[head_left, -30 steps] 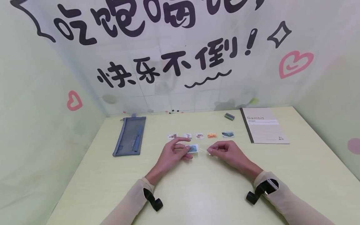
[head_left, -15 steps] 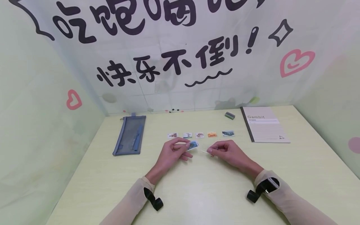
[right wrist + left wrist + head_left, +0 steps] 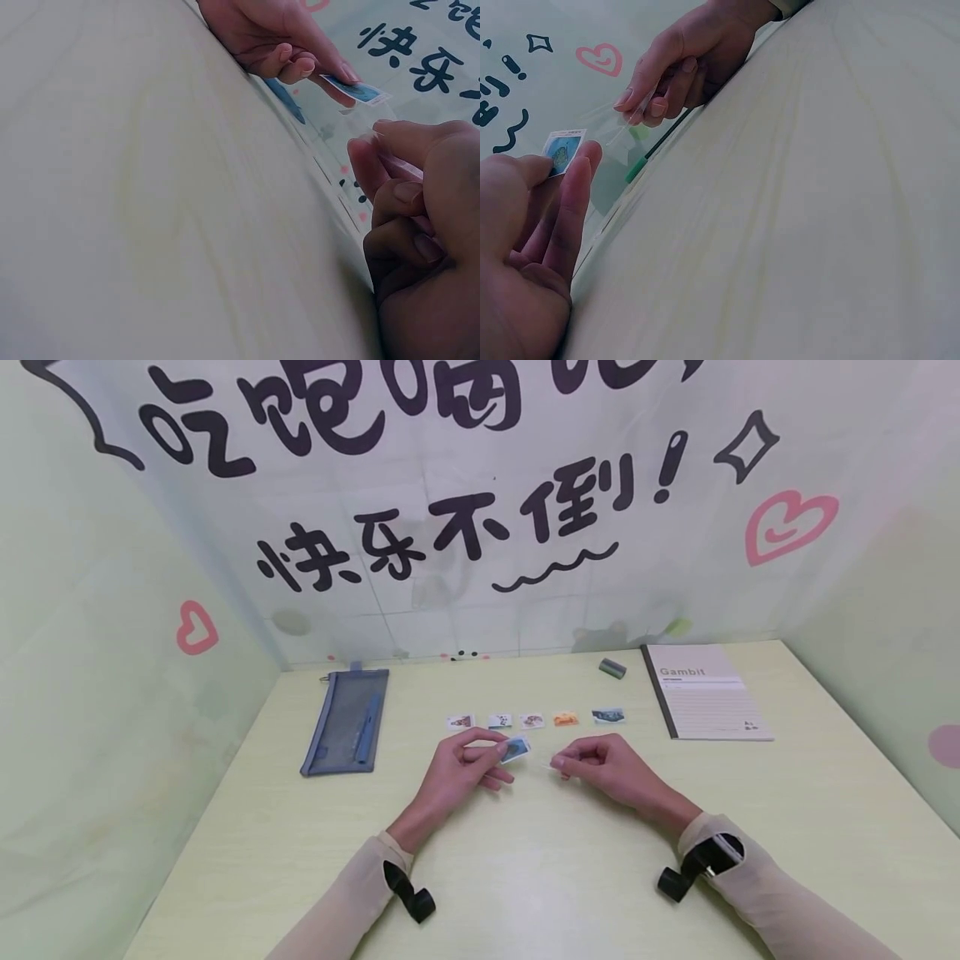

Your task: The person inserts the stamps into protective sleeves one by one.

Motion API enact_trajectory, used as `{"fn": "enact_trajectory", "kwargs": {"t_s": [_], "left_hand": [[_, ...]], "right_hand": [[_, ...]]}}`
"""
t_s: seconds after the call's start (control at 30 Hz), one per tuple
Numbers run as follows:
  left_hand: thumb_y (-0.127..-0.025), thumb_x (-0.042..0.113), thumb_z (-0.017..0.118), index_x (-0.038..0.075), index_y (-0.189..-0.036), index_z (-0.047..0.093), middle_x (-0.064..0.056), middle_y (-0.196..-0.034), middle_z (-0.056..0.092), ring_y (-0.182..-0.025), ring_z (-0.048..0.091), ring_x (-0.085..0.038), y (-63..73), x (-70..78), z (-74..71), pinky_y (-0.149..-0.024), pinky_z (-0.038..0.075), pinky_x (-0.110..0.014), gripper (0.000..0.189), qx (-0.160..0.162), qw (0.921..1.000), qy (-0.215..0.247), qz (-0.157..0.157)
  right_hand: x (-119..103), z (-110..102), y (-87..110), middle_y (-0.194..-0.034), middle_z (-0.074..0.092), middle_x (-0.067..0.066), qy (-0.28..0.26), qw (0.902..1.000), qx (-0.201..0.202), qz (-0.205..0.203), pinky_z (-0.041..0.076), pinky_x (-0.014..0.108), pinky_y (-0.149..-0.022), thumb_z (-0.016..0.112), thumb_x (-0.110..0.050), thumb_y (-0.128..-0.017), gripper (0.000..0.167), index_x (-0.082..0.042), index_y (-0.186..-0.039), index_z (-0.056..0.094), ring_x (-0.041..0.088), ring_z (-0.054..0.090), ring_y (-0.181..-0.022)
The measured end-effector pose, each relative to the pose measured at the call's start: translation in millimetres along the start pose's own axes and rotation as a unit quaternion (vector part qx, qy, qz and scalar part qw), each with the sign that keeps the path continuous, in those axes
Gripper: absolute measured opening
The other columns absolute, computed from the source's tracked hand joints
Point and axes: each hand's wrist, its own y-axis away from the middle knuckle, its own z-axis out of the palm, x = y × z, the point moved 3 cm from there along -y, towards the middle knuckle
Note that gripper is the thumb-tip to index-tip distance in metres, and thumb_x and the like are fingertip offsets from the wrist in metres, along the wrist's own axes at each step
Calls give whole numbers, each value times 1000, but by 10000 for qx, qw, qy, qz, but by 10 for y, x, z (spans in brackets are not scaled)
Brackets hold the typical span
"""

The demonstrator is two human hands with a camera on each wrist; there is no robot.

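My left hand [image 3: 468,760] pinches a small blue postage stamp [image 3: 515,749] with a white edge between thumb and fingers, a little above the table. In the left wrist view the stamp [image 3: 565,152] faces outward, the thumb over its near edge. To its right, my right hand [image 3: 600,764] pinches a clear plastic sleeve [image 3: 622,129] between thumb and forefinger, its other fingers curled. In the right wrist view the clear sleeve [image 3: 367,117] lies close to the stamp; whether they touch I cannot tell. Behind the hands, several more stamps [image 3: 532,721] lie in a row.
A blue mesh pencil pouch [image 3: 345,722] with a pen in it lies on the left. At the back right are a small dark green cylindrical object [image 3: 612,669] and a notebook [image 3: 708,693]. A printed cloth wall [image 3: 420,610] stands behind the table [image 3: 525,877].
The stamp in my left hand has tilted and lifted slightly away from the clear sleeve over the first half second. The right hand has barely moved.
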Motion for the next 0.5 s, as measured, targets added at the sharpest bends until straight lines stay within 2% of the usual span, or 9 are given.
{"fn": "enact_trajectory", "kwargs": {"t_s": [0.23, 0.5], "left_hand": [[-104, 40, 74, 18, -128, 74, -18, -101, 84, -81, 83, -30, 0, -6, -1, -77, 68, -41, 32, 3, 10000, -59, 11], [-105, 35, 74, 15, -127, 73, -19, -105, 83, -82, 83, -30, -1, -6, 6, -79, 68, -42, 30, -79, 10000, 22, -13]], "right_hand": [[15, -4, -6, -100, 80, 7, -24, 10000, -15, 27, 40, 25, -65, 76, -40, -103, 27, -16, -111, 83, 13, 57, -80], [6, 6, -10, -100, 81, 6, -48, 10000, -43, 13, 43, 24, -67, 78, -39, -101, 25, -16, -111, 84, 13, 61, -81]]}}
